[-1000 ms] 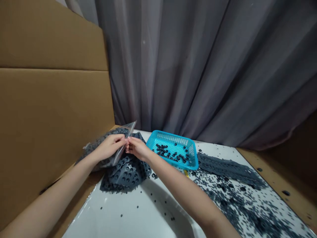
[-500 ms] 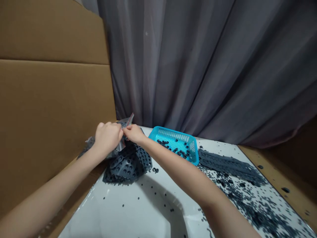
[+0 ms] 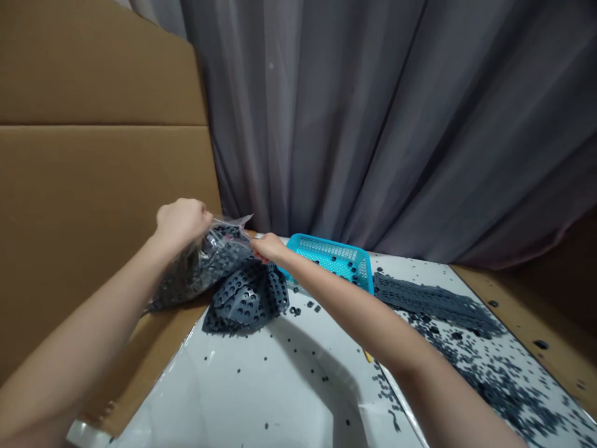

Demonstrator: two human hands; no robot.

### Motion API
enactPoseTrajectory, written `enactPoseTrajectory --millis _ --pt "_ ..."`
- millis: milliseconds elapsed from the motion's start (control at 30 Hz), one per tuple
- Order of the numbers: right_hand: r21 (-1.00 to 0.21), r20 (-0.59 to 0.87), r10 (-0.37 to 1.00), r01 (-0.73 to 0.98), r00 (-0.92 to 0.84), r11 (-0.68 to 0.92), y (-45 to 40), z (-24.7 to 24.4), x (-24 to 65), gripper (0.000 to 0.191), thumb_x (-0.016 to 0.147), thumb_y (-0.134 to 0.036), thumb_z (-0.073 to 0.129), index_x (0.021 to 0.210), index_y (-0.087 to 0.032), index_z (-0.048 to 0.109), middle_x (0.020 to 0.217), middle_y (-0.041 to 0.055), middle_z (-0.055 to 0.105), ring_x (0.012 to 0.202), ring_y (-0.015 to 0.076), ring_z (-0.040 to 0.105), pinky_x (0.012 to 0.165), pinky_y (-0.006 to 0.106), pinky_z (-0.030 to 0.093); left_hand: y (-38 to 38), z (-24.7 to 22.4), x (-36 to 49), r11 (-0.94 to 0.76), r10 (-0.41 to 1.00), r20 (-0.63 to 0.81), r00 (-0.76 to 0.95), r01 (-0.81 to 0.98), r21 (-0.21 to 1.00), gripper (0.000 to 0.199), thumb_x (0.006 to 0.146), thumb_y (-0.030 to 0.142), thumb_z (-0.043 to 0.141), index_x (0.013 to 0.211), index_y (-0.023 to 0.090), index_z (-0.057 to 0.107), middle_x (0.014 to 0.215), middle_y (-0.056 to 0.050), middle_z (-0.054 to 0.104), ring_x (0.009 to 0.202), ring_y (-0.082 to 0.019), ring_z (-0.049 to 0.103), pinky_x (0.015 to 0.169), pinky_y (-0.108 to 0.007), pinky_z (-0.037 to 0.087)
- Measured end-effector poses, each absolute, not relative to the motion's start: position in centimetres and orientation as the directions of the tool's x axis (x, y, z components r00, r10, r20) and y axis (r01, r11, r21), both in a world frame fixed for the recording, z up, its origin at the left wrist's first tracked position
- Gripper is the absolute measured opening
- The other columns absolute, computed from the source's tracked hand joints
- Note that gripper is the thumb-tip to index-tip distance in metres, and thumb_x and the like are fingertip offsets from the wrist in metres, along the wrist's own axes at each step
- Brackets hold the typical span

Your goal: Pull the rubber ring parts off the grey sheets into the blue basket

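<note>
A clear plastic bag (image 3: pixel 205 264) full of small dark pieces leans by the cardboard at the left. My left hand (image 3: pixel 184 219) is closed on the left side of its mouth. On the right side of the mouth, my right hand (image 3: pixel 268 247) pinches the plastic. The bag's mouth is stretched between the two hands. Just below them, a crumpled dark sheet with round holes (image 3: pixel 247 302) lies on the white table. Beside my right hand stands a blue perforated basket (image 3: pixel 368 264) with some black pieces in it, partly hidden by my right forearm.
Flat dark perforated strips (image 3: pixel 433 302) lie right of the basket. Many small black pieces (image 3: pixel 508 386) are scattered over the white table (image 3: pixel 224 398). A cardboard wall (image 3: pixel 102 180) rises at the left, and a grey curtain (image 3: pixel 349 112) hangs behind.
My hands have moved apart, the left one up and leftward, the right one slightly rightward. The bag's mouth has widened, and more of the bag shows. The view has shifted a little.
</note>
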State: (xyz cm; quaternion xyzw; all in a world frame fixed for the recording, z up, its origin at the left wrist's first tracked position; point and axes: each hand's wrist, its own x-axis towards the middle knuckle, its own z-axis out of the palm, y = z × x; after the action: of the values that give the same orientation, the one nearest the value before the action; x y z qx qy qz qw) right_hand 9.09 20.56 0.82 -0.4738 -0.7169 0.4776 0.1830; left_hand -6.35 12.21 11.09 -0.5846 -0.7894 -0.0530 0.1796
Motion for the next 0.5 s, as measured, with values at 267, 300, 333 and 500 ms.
enactPoseTrajectory --millis 267,300,333,500 --pt "-0.769 -0.236 0.854 0.627 -0.463 0.127 20.5 1.1 12.1 0.041 0.089 -0.047 0.042 0.072 -0.013 0.060 0.060 -0.0005 0.058 0.051 0.0096 0.053 0.054 0.025 0.045 10.8 11.8 -7.1 0.395 0.770 0.554 -0.315 0.918 -0.026 0.034 0.085 0.035 0.029 0.075 0.016 0.055 0.069 -0.004 0.048 0.063 -0.015 0.040 0.054 -0.028 0.027" --pt "-0.758 -0.221 0.861 0.637 -0.457 0.143 20.6 1.1 11.9 0.043 0.087 -0.048 0.042 0.069 -0.014 0.061 0.059 0.0015 0.059 0.053 0.0118 0.056 0.054 0.026 0.045 10.9 11.4 -7.0 0.374 0.739 0.610 -0.285 0.927 -0.019 0.033 0.086 0.034 0.028 0.075 0.016 0.053 0.070 -0.004 0.049 0.064 -0.015 0.041 0.055 -0.028 0.027" --pt "-0.744 -0.200 0.871 0.648 -0.448 0.163 20.7 1.3 11.7 0.045 0.085 -0.051 0.044 0.067 -0.014 0.062 0.059 0.0039 0.061 0.057 0.0149 0.058 0.055 0.027 0.045 11.1 10.9 -6.8 0.340 0.707 0.664 -0.243 0.940 -0.017 0.031 0.086 0.032 0.028 0.074 0.016 0.052 0.071 -0.004 0.051 0.065 -0.015 0.042 0.057 -0.029 0.027" --pt "-0.658 -0.048 0.906 0.696 -0.420 0.288 22.0 3.5 10.1 0.048 0.071 -0.057 0.056 0.079 -0.011 0.068 0.086 0.0158 0.068 0.089 0.0292 0.063 0.068 0.031 0.047 13.1 9.2 -6.7 0.260 0.597 0.788 -0.151 0.966 -0.011 0.027 0.085 0.027 0.033 0.062 0.018 0.044 0.068 -0.006 0.056 0.069 -0.018 0.050 0.062 -0.033 0.027"
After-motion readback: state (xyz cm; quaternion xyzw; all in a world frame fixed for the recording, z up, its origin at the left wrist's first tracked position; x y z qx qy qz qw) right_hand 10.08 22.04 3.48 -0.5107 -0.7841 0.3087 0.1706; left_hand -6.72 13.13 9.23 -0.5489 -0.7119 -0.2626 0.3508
